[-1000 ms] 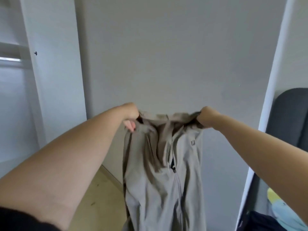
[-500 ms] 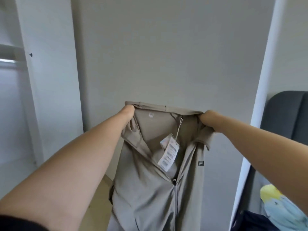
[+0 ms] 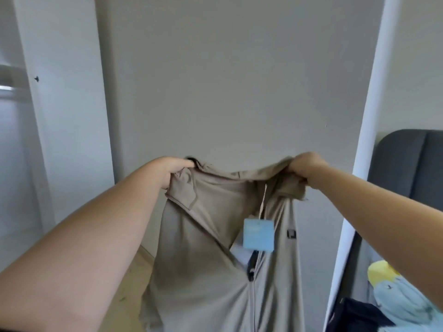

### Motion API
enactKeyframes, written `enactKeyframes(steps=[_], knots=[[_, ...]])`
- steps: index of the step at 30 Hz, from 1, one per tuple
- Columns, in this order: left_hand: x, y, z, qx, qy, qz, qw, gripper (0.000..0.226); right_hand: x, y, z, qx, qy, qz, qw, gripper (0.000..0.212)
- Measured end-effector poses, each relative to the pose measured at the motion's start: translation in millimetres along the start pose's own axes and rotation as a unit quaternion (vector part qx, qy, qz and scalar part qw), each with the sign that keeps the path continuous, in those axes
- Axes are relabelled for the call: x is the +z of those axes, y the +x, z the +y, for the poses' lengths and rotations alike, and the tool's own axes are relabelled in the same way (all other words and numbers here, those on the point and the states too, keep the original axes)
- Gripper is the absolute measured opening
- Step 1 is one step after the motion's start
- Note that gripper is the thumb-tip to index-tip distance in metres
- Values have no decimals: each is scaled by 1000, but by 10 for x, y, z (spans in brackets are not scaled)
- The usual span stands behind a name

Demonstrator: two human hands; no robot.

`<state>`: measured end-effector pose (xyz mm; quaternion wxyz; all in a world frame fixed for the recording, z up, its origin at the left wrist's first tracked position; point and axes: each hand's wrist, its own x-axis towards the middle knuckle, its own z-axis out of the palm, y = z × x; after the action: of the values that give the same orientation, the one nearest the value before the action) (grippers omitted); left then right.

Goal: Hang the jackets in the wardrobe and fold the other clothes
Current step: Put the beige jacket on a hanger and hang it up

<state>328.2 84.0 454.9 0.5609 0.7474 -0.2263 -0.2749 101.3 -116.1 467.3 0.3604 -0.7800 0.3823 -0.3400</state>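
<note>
Hanging step in hand: left hand (image 3: 176, 171) and right hand (image 3: 305, 164) each pinch the beige jacket (image 3: 211, 259) by its shoulders; a hanger is needed next, wardrobe (image 3: 60, 92) at 10 o'clock.

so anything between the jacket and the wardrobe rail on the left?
Nothing visible. Left hand and right hand hold the beige jacket up by its collar before a white panel; the rail barely shows at the left edge.

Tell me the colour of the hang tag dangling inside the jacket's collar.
Light blue; the square paper hang tag shows clearest in the head view.
</note>
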Motion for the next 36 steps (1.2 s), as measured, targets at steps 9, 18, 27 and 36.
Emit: enactKeyframes(steps=[9,18,27,36], knots=[[8,-128,-27,183,-127,48,974,27,407,-188,607,71,268,-256,926,6],[-184,-92,-131,145,-16,123,982,25,177,60,252,2,474,-64,878,8],[-48,-22,47,197,-101,153,963,28,193,69,539,57,413,-89,905,7],[279,-61,148,251,-90,77,961,41,483,-23,684,-54,-280,-90,954,26]])
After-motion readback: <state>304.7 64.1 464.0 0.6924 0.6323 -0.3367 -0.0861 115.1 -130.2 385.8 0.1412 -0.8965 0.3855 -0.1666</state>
